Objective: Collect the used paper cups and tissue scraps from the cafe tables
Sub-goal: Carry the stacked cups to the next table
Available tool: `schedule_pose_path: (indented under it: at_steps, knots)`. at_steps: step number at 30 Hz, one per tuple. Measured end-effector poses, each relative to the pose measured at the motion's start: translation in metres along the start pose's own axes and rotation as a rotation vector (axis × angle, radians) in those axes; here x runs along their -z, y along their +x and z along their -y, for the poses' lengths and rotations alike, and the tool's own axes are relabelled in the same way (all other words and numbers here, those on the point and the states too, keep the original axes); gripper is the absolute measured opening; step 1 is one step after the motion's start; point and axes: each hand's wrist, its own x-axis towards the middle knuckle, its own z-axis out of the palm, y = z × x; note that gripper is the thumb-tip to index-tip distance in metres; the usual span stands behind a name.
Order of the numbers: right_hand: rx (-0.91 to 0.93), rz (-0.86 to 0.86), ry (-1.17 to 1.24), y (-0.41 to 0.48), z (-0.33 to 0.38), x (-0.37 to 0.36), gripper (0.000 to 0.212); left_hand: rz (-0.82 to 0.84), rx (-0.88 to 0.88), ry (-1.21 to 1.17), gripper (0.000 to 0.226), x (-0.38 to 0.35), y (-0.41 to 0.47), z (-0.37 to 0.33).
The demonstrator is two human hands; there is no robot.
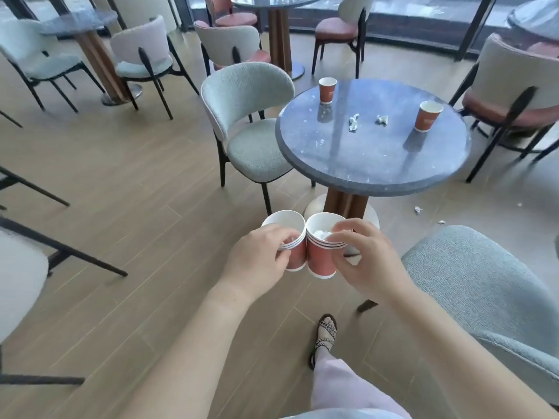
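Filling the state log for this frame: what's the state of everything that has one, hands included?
left hand, gripping the left cup stack
right hand, gripping the right cup stack
left cup stack, nested, held upright
right cup stack, nested, held upright, tissue inside
far cup, standing on the table
right cup, standing on the table
table scraps, crumpled, uncollected
floor scraps, uncollected

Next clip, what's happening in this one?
A person is clearing a cafe. The left hand grips one stack of paper cups, the right hand grips a second stack with tissue stuffed in its top cup. Ahead, the round table bears two cups and two tissue scraps not yet collected, and a few scraps lie on the floor beside it.
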Motion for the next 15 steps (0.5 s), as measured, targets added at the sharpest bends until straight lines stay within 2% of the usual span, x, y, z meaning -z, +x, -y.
schedule_pose_path:
  at_steps: [6,15]
  knots:
    - [-0.059,-0.015,0.002,0.098,-0.058,0.009,0.025,0.022,-0.035,-0.007,0.027,-0.008,0.124,0.002]
    - [-0.030,-0.021,0.011,0.228,-0.126,0.020,0.027,-0.005,-0.021,0.029,0.022,-0.011,0.268,0.015]
